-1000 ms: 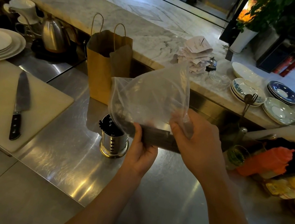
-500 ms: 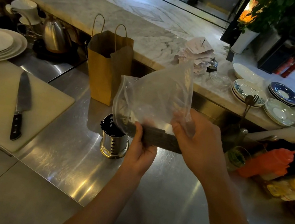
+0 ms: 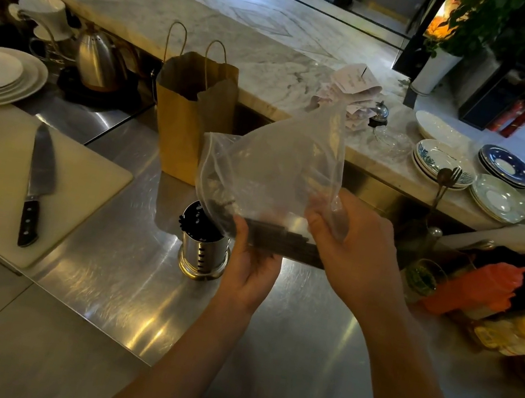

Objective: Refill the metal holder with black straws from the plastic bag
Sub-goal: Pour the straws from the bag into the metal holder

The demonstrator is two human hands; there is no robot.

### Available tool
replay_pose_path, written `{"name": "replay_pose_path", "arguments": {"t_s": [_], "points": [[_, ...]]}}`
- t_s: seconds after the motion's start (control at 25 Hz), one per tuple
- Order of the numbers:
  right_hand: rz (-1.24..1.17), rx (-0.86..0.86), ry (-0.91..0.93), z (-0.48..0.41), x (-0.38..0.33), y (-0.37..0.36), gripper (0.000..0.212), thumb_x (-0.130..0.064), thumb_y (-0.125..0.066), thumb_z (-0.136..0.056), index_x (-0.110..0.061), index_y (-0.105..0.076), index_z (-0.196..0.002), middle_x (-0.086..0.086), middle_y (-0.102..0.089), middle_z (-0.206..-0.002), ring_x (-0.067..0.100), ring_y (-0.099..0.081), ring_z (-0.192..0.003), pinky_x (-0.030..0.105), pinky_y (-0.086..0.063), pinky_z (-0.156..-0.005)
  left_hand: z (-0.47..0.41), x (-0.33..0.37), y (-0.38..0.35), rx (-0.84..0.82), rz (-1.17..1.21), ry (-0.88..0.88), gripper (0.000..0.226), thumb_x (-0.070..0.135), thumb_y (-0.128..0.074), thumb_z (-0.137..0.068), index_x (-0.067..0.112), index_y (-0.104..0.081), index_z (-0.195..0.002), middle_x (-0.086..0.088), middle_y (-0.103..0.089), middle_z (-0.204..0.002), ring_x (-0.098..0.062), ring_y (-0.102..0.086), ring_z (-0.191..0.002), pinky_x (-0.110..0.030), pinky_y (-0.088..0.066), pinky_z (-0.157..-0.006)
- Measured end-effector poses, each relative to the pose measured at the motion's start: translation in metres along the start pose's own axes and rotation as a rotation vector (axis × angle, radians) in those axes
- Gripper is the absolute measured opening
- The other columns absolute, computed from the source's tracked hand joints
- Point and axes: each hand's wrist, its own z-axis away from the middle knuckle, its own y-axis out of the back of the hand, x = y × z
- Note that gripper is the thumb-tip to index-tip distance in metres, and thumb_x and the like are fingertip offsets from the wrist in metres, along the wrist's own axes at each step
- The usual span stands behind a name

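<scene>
The steel surface (image 3: pixel 109 277) fills the lower frame. At centre we hold the clear plastic bag (image 3: pixel 275 173) above it, its slack body standing up. Our right hand (image 3: pixel 356 252) pinches the bag's right edge. Our left hand (image 3: pixel 253 266) grips the black straws (image 3: pixel 284 244) through the bag's bottom, the bundle lying level between both hands. The metal holder (image 3: pixel 203 251) stands just left of our left hand, with what seem, in the dim light, to be dark straws inside.
</scene>
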Motion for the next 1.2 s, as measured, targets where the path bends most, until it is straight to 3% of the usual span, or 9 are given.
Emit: {"name": "replay_pose_path", "arguments": {"t_s": [0.16,0.32,0.48,0.72,0.88,1.2], "points": [[0.048,-0.013,0.038,-0.007,-0.004,0.002,0.010,-0.040,-0.051,-0.096,-0.034,-0.053,-0.103,-0.008,-0.064,-0.088,0.012,-0.065,-0.081,0.043,-0.058,-0.074,-0.001,0.005,0.005,0.033,0.127,-0.005,0.063,0.003,-0.093,-0.047,0.000,-0.068,-0.106,-0.017,-0.072,-0.109,-0.025,-0.071,-0.100,-0.038,-0.061,-0.073],[0.116,-0.064,0.074,-0.020,-0.013,0.000,0.018,-0.043,-0.049,-0.094,-0.041,-0.045,-0.111,-0.004,-0.063,-0.099,0.020,-0.064,-0.091,0.048,-0.055,-0.079,-0.002,0.007,0.001,0.052,0.128,-0.014,0.066,0.003,-0.092,-0.049,0.000,-0.068,-0.110,-0.016,-0.070,-0.117,-0.022,-0.066,-0.111,-0.036,-0.059,-0.082],[0.145,-0.100,0.075,-0.031,-0.018,0.000,0.020,-0.039,-0.051,-0.095,-0.032,-0.051,-0.113,-0.005,-0.062,-0.100,0.020,-0.061,-0.095,0.048,-0.053,-0.084,0.001,0.011,0.002,0.050,0.175,-0.011,0.068,0.001,-0.092,-0.051,0.001,-0.067,-0.115,-0.015,-0.069,-0.118,-0.023,-0.066,-0.112,-0.038,-0.058,-0.087],[0.135,-0.117,0.127,-0.035,-0.024,-0.003,0.017,-0.038,-0.051,-0.094,-0.031,-0.052,-0.108,-0.005,-0.062,-0.091,0.018,-0.064,-0.083,0.046,-0.055,-0.078,0.001,0.014,0.003,0.048,0.216,0.012,0.053,0.000,-0.086,-0.060,-0.002,-0.068,-0.110,-0.018,-0.071,-0.113,-0.026,-0.070,-0.103,-0.038,-0.060,-0.078],[0.141,-0.119,0.138,-0.036,-0.025,-0.004,0.018,-0.038,-0.051,-0.094,-0.031,-0.053,-0.110,-0.005,-0.063,-0.092,0.018,-0.064,-0.081,0.045,-0.056,-0.077,0.000,0.015,0.004,0.070,0.219,-0.027,0.068,-0.001,-0.092,-0.050,0.001,-0.067,-0.113,-0.015,-0.070,-0.116,-0.023,-0.068,-0.107,-0.037,-0.060,-0.081],[0.187,-0.110,0.175,-0.042,-0.032,-0.009,0.014,-0.040,-0.049,-0.093,-0.036,-0.047,-0.106,-0.003,-0.063,-0.088,0.021,-0.064,-0.077,0.046,-0.056,-0.074,-0.003,0.018,0.003,0.062,0.224,-0.042,0.066,-0.002,-0.091,-0.050,0.001,-0.068,-0.112,-0.015,-0.071,-0.114,-0.023,-0.069,-0.106,-0.036,-0.061,-0.076]]}}
